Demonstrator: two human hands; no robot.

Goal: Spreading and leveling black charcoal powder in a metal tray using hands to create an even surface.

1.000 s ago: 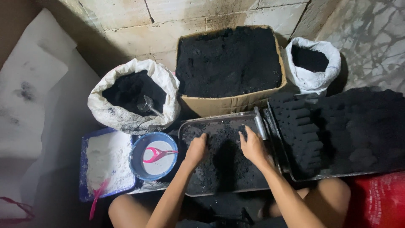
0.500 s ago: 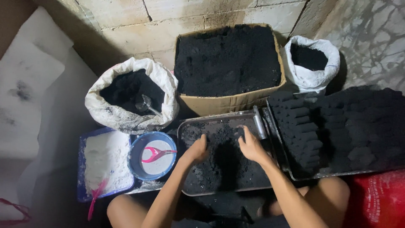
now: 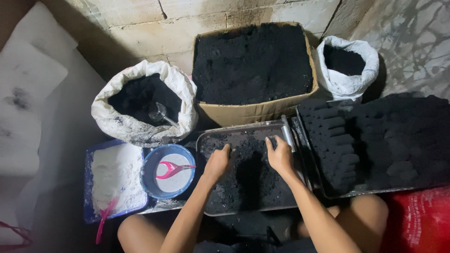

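Both hands rest in a metal tray (image 3: 206, 140) of black, crumbly powder in front of my knees. My left hand (image 3: 217, 162) presses into the powder near the tray's left side, fingers curled down. My right hand (image 3: 280, 155) lies on the powder toward the right rim, fingers bent and spread. Neither hand holds anything separate; both are blackened by the powder. A short metal tube (image 3: 287, 132) lies along the tray's right edge, just beside my right hand.
A cardboard box (image 3: 253, 112) of black powder stands behind the tray. White sacks of black powder sit at left (image 3: 140, 126) and back right (image 3: 347, 84). A blue bowl (image 3: 149, 168) with a pink scoop, a blue tray of white powder (image 3: 115, 173), and a tray of black shaped blocks (image 3: 375, 140) flank it.
Both hands have slid slightly away from me across the powder, toward the tray's far edge. Nothing was picked up or released.
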